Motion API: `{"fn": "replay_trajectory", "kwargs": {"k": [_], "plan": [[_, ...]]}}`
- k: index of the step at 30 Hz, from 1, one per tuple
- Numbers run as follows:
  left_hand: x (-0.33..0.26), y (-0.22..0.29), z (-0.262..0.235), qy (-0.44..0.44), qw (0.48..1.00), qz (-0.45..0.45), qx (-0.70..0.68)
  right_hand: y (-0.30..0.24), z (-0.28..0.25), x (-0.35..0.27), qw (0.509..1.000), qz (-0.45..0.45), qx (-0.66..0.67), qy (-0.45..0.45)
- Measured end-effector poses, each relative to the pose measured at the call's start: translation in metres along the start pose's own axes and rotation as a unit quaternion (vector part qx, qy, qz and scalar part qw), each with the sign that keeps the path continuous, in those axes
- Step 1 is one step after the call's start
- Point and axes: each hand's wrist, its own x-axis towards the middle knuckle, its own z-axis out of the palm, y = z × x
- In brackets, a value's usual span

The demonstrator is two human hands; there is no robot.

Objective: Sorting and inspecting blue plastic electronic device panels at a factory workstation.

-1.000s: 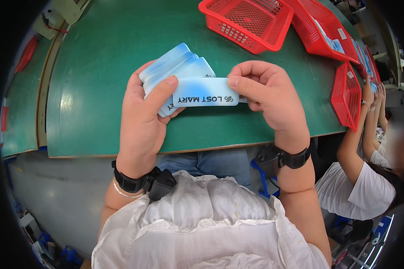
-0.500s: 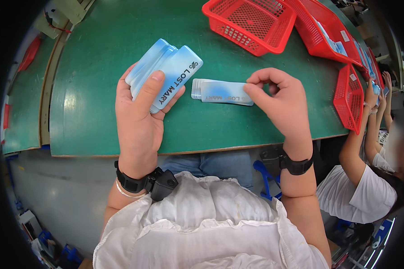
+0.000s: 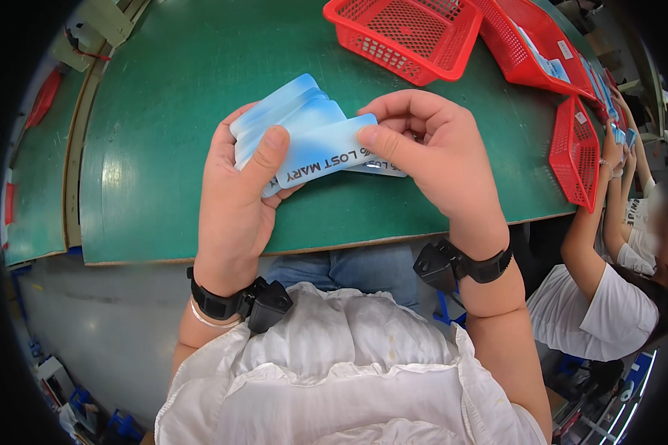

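Note:
My left hand (image 3: pixel 234 185) grips a fanned stack of flat light-blue panels (image 3: pixel 293 100) with rounded corners, its thumb pressed on top. Dark printing runs along the uppermost panel (image 3: pixel 326 148), which lies askew over the others. Between thumb and fingertips, my right hand (image 3: pixel 438 144) pinches the right end of that same panel. Below it, a small pile of similar panels (image 3: pixel 388 168) lies on the green table (image 3: pixel 334 208), mostly covered by the held panel and my right hand.
A red perforated basket (image 3: pixel 382 53) stands at the far side. Beside it, a second red basket (image 3: pixel 501 55) holds blue panels. Farther right sits another red basket (image 3: pixel 577 156), near a co-worker's hands (image 3: pixel 616 148) holding blue pieces. The table's front edge (image 3: pixel 334 248) runs close to my body.
My right hand has moved left and up with a panel from the pile, bringing it onto the stack. The left hand's stack has shifted slightly right and fanned wider.

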Motion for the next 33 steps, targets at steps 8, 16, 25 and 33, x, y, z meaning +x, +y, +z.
{"fn": "replay_trajectory", "kwargs": {"k": [8,16,25,33], "plan": [[0.001,0.000,-0.009,-0.014,1.000,0.011,-0.011,-0.009,-0.008,-0.004,0.993,0.070,0.096,-0.018],[0.001,0.002,-0.004,0.015,1.000,0.003,-0.006,-0.008,-0.013,-0.007,0.993,0.076,0.093,-0.016],[0.000,0.005,-0.004,0.004,1.000,-0.003,0.001,-0.012,-0.012,-0.009,0.991,0.082,0.106,-0.015],[0.001,0.006,-0.005,0.041,0.996,0.075,-0.018,0.001,-0.017,-0.015,0.972,0.001,-0.214,0.091]]}}
